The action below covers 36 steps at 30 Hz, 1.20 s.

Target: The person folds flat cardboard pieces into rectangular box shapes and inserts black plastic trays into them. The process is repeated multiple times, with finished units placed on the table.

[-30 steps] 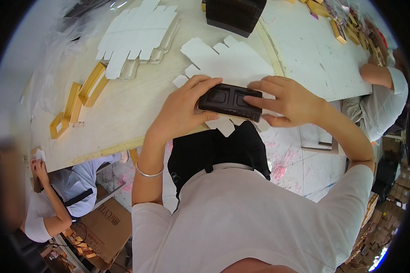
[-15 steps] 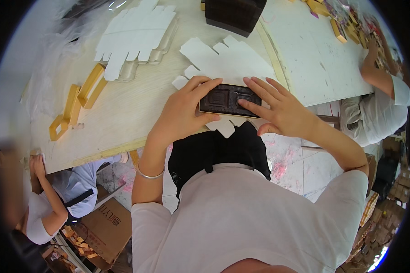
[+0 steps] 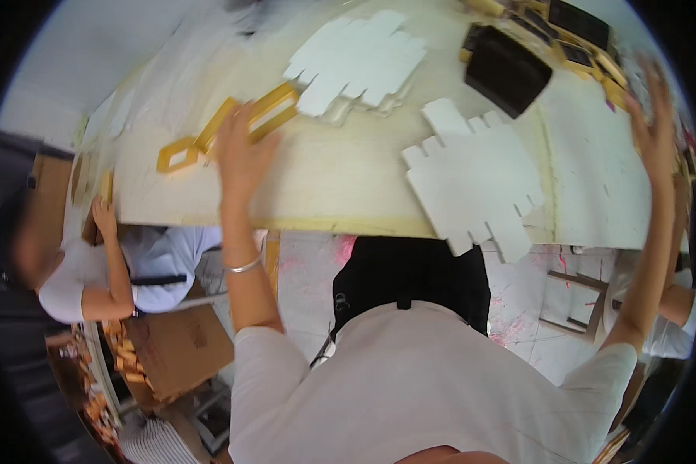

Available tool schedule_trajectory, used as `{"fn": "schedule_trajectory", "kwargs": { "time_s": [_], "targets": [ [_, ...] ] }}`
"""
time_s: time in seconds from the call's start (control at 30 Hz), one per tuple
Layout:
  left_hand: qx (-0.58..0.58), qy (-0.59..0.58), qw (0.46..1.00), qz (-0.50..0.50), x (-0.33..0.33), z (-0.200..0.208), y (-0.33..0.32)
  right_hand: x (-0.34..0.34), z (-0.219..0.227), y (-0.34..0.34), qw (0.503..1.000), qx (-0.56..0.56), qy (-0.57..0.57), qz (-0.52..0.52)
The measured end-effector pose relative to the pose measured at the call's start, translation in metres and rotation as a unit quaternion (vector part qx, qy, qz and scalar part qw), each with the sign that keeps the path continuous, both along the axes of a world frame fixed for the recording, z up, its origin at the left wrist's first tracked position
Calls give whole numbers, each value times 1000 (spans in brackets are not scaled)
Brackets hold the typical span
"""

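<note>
My left hand (image 3: 243,155) reaches over the far left of the table, its thumb spread from blurred fingers. It is at the gold box frames: a long one (image 3: 274,110) by the thumb, another partly behind the fingers, and a small one (image 3: 178,155) further left. Whether the fingers touch a frame is hard to see. My right hand (image 3: 654,127) is stretched out at the far right beside a pile of gold boxes (image 3: 576,56) with dark insides. Its fingers are apart and blurred, with nothing visible in them. Flat white die-cut card (image 3: 475,182) lies before me, overhanging the near edge.
A second stack of white card blanks (image 3: 356,62) lies at the back. A dark block-shaped box (image 3: 506,71) stands right of it. A co-worker's hand (image 3: 104,216) is at the table's left end. Below stands an open brown carton (image 3: 179,348); another person sits at the right.
The gold box with the dark tray has left my hands. My left hand has moved left to the gold frames, my right hand far right. The view has shifted.
</note>
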<state>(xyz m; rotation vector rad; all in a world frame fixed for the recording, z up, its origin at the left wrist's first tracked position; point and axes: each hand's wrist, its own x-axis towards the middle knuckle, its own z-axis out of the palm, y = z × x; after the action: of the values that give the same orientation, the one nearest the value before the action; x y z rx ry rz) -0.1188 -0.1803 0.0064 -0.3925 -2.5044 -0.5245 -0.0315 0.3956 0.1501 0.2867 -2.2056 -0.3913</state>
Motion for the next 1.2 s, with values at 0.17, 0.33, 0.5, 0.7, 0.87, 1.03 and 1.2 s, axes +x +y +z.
{"fn": "schedule_trajectory", "kwargs": {
  "time_s": [0.17,0.33,0.5,0.7,0.87,1.03,1.2],
  "targets": [
    [-108,-143,981,69,-21,-20,-58,-65,-67,-94,954,-144,-219,146],
    [-94,-129,985,68,-19,-19,-57,-77,-85,-107,954,-197,-221,57],
    [-13,-114,993,22,0,-31,-74,-79,-72,-105,907,-304,-286,60],
    [128,-108,986,-4,8,-25,-77,-86,-82,-101,937,-272,-207,71],
    [196,-156,963,-98,54,39,4,-79,-68,-100,946,-253,-79,189],
    [153,-281,897,-305,94,36,126,-23,-42,-120,661,-676,-198,258],
    [115,-326,876,-336,94,17,178,30,-64,-106,586,-644,-462,165]
  ]
}}
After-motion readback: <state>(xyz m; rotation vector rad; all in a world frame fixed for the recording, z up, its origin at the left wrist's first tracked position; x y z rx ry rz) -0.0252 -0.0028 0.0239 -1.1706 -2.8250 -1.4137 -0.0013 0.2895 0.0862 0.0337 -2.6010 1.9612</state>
